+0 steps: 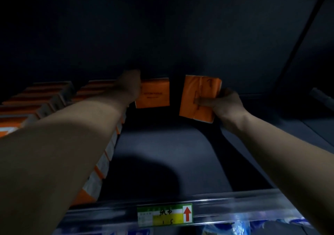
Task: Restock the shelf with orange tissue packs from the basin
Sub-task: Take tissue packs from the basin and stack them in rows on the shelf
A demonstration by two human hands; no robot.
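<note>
Tissue pack [198, 99] pinched in right hand [228, 104]

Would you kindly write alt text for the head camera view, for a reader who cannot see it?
Two bare arms reach into a dark shelf: the right hand grips an orange tissue pack, the left hand touches a second pack beside stocked rows.
</note>
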